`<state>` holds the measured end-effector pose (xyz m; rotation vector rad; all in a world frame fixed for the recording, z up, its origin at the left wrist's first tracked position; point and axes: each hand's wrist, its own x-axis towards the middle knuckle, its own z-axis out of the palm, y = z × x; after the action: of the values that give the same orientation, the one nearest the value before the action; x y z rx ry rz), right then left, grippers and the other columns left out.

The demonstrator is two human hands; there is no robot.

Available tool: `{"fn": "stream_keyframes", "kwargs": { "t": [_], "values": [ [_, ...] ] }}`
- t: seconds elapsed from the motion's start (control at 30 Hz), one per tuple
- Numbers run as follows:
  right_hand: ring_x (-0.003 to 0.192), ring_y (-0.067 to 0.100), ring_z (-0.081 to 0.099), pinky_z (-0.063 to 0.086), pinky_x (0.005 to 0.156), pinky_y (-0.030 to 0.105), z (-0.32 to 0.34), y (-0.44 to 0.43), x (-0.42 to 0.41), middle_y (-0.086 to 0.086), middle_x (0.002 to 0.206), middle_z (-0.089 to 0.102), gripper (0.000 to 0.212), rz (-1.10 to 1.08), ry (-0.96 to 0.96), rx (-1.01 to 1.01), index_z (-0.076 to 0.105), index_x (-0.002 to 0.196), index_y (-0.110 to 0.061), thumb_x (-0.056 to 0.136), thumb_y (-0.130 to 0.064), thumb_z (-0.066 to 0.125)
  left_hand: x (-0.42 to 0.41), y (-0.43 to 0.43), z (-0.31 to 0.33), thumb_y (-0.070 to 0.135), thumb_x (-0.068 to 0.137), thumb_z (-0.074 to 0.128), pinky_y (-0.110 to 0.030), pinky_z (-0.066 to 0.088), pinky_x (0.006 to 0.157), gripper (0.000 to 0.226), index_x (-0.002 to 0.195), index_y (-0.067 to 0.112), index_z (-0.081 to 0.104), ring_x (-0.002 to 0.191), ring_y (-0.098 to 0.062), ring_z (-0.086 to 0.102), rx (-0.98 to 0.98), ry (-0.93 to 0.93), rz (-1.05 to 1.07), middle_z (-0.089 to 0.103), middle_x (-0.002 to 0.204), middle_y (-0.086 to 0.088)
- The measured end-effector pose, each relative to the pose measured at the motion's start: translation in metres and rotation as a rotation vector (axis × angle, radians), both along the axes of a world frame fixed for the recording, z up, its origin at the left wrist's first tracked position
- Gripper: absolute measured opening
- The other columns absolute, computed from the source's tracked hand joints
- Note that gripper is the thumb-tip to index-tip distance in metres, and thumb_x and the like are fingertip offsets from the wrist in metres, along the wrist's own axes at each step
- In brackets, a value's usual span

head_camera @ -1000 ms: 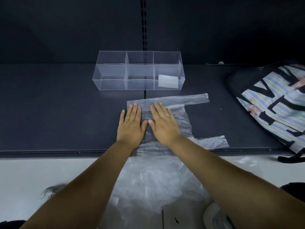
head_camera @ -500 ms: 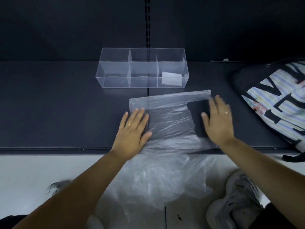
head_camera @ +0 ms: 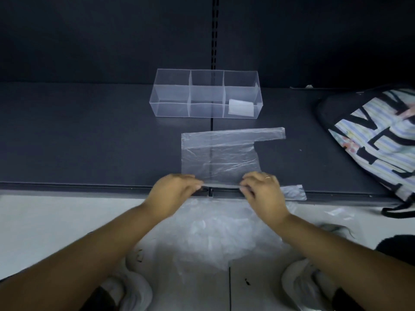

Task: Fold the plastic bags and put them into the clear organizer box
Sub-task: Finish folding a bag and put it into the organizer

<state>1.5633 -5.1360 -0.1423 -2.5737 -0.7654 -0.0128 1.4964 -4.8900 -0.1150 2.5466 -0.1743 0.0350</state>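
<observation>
- Dark shelf [head_camera: 89, 142]: carries the task items; its front edge runs just under both hands.
- Patterned bag [head_camera: 381, 140]: lies at the shelf's right end, well apart from the box.
- Heap of plastic bags [head_camera: 224, 232]: on the pale floor below the shelf edge, between the forearms.
- Plastic bag [head_camera: 220, 153]: spread flat on the shelf, near the box but apart from it; handle strips point right.
- Clear organizer box [head_camera: 173, 110]: at the back of the shelf, three compartments in a row.
- Left hand [head_camera: 173, 191]: fingers curled, pinching the bag's near edge.
- Right hand [head_camera: 262, 191]: likewise pinching the near edge, further right.
- Folded bag [head_camera: 241, 106]: lies in the right compartment.
- Ring [head_camera: 267, 177]: on a right-hand finger.
</observation>
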Motion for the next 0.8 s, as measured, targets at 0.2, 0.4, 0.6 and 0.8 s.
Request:
{"fn": "stream_keyframes", "kwargs": {
  "t": [0.2, 0.4, 0.6, 0.8],
  "values": [
    [0.078, 0.009, 0.062, 0.042, 0.072, 0.01, 0.042, -0.054, 0.059, -0.002, 0.081, 0.072, 0.009, -0.097, 0.527, 0.018, 0.073, 0.078, -0.011, 0.084, -0.018, 0.072, 0.022, 0.044, 0.031, 0.024, 0.084, 0.072, -0.003, 0.042, 0.072, 0.004, 0.084, 0.026, 0.076, 0.077, 0.011, 0.065, -0.379, 0.463, 0.256, 0.073, 0.084, 0.017],
    [0.07, 0.009, 0.059, 0.043, 0.076, 0.018, 0.043, -0.064, 0.118, 0.004, 0.076, 0.069, 0.011, -0.307, 0.783, 0.294, 0.072, 0.083, -0.008, 0.088, -0.016, 0.067, 0.063, 0.068, 0.024, 0.031, 0.081, 0.075, -0.012, 0.042, 0.078, 0.01, 0.085, 0.022, 0.076, 0.084, 0.002, 0.064, -0.532, 0.485, 0.486, 0.073, 0.086, 0.011],
    [0.081, 0.012, 0.054, 0.043, 0.079, 0.022, 0.003, -0.044, 0.152, 0.001, 0.086, 0.063, 0.016, -0.609, 0.658, 0.407, 0.07, 0.093, -0.008, 0.084, -0.022, 0.072, 0.102, 0.068, -0.015, 0.027, 0.082, 0.075, -0.016, 0.044, 0.061, 0.017, 0.072, 0.013, 0.072, 0.054, -0.004, 0.059, -0.563, 0.391, 0.708, 0.067, 0.062, 0.003],
    [0.073, 0.018, 0.058, 0.04, 0.069, 0.025, -0.017, -0.032, 0.162, 0.006, 0.076, 0.065, 0.023, -0.731, 0.501, 0.268, 0.068, 0.067, -0.015, 0.082, -0.032, 0.072, 0.117, 0.066, -0.038, 0.035, 0.086, 0.069, -0.023, 0.046, 0.065, 0.034, 0.066, 0.008, 0.068, 0.052, -0.013, 0.057, -0.399, 0.273, 0.761, 0.065, 0.061, -0.004]
  ]
}}
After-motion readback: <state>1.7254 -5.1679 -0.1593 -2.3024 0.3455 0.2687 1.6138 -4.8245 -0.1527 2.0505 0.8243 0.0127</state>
